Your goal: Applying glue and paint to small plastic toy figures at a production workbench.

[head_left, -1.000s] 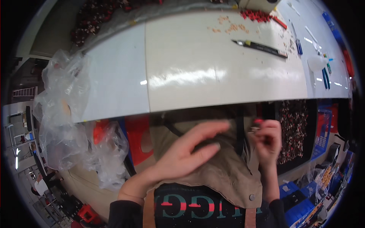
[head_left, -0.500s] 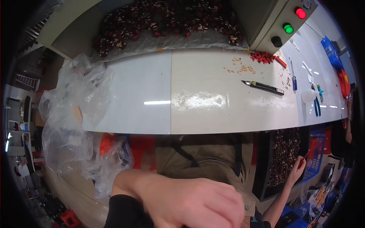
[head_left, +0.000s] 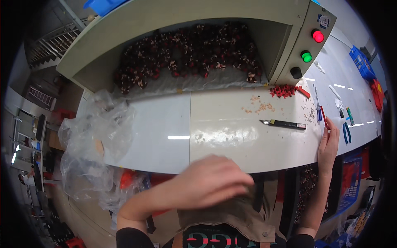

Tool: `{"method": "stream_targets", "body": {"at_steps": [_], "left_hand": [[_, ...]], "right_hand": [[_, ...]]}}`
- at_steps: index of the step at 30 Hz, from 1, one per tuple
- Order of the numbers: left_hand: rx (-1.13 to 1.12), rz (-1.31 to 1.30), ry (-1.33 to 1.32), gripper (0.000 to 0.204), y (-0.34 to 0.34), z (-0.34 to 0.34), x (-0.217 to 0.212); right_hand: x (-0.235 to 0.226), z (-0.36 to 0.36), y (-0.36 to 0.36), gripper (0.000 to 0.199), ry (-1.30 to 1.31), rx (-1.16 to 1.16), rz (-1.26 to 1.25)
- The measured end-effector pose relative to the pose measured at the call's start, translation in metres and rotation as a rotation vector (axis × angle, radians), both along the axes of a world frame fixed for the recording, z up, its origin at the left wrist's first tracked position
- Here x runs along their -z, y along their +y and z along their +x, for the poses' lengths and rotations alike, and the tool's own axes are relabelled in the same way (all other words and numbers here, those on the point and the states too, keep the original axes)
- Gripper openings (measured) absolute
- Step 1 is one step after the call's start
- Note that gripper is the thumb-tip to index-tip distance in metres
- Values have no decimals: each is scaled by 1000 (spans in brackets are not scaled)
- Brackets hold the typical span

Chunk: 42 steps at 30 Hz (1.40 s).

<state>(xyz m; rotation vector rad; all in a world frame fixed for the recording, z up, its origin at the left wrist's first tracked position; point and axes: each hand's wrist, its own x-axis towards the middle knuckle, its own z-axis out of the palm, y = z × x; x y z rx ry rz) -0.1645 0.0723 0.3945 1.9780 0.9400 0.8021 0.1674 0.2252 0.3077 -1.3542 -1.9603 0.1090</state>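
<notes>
My right hand (head_left: 329, 142) is over the right part of the table, its fingers closed on a slim red stick-like tool (head_left: 323, 115). A screwdriver (head_left: 319, 111) with a blue handle lies just left of it, and blue-handled pliers (head_left: 346, 132) lie to its right. My left hand (head_left: 213, 182) is in front of my body by the table's near edge. It is smeared by motion, so its fingers and anything in them cannot be made out. A utility knife (head_left: 285, 124) lies on the table between the hands, apart from both.
A grey machine (head_left: 186, 25) stands at the back, its opening filled with dark red-and-black pieces (head_left: 190, 51). Small red pieces (head_left: 283, 91) and pale bits (head_left: 262, 108) lie before it. Clear plastic bags (head_left: 97, 132) drape over the left edge. A blue basket (head_left: 350, 186) is below right.
My right hand has risen from beside the black tray below the table to above the tabletop, carrying the red tool. My left hand has moved up. The view has tilted upward.
</notes>
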Motion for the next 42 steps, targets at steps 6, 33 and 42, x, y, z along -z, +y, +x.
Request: {"method": "stream_targets", "body": {"at_steps": [6, 33, 42], "left_hand": [[-501, 207, 137, 19, 149, 0, 16], [-442, -909, -1010, 38, 32, 46, 187], [-383, -1261, -846, 42, -84, 99, 364]], "right_hand": [[-10, 36, 60, 31, -48, 75, 78], [174, 51, -7, 21, 237, -195, 301], [303, -36, -150, 43, 476, -859, -791]]}}
